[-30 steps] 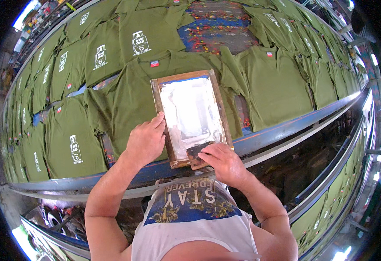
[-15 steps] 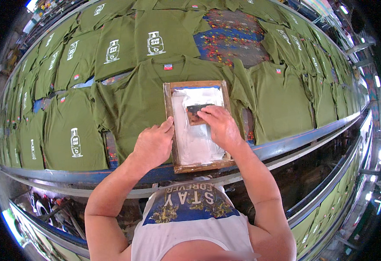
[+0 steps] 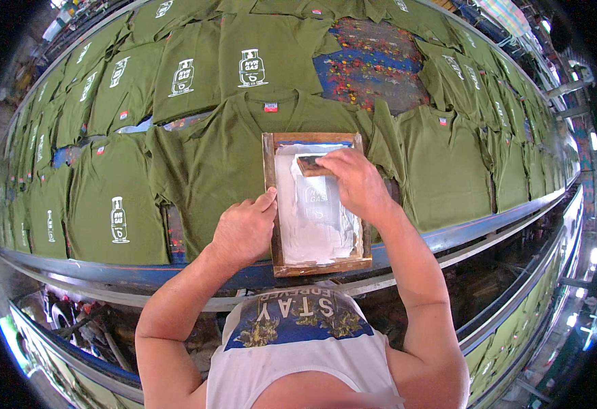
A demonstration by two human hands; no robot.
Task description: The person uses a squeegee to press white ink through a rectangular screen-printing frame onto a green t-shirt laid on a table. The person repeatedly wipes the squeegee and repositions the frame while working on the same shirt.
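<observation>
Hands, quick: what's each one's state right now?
Left hand: curled against the wooden frame's left side; grip unclear.
Right hand: closed, holding the squeegee.

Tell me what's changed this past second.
The right hand has pushed the squeegee from the wooden frame's near end to its far end. A bottle-shaped design now shows in the mesh. The left hand still touches the frame's left side.

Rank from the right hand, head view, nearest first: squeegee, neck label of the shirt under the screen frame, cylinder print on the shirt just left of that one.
1. Squeegee: held in the right hand.
2. Neck label: beyond the screen frame, leftward.
3. White cylinder print: well left, front row.
</observation>
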